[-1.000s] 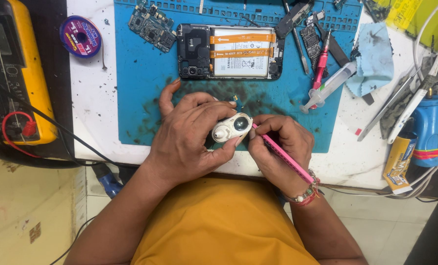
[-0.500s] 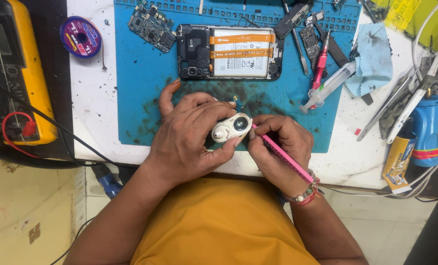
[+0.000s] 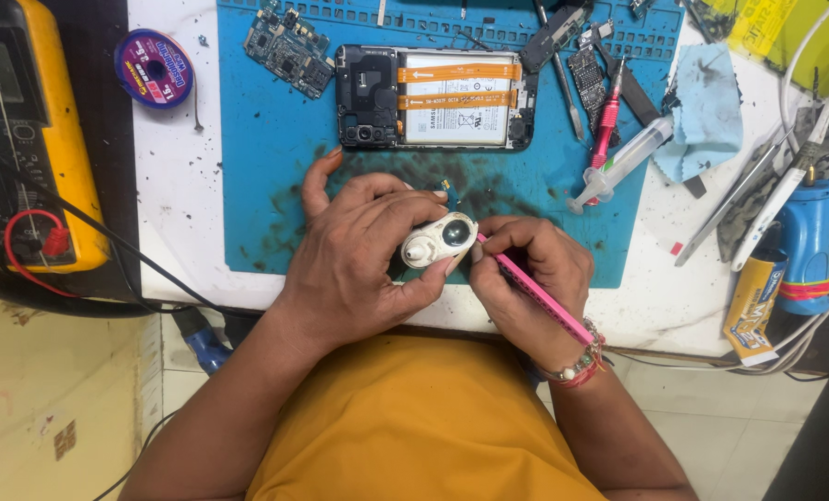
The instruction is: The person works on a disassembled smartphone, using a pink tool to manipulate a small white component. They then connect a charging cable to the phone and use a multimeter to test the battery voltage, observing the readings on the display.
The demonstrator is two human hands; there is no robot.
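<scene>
Work on the small white part (image 3: 439, 240) looks only partly done, I think. My left hand (image 3: 363, 255) is wrapped tight around it, with my thumb under it and my fingers over the top. I hold it just above the near edge of the blue mat (image 3: 266, 167). My right hand (image 3: 526, 278) is closed on a thin pink tool (image 3: 537, 294), like holding a pencil, and the tip touches the right end of the part.

The part is little, white and rounded, with a round dark glass eye at one end and a white knob at the other.

The phone (image 3: 436, 97) lies open on the mat farther away, back cover off, with orange strips across its battery. A green board (image 3: 289, 51) lies beside it, apart. So I judge the phone is not put back together yet, and that is what is left.
</scene>
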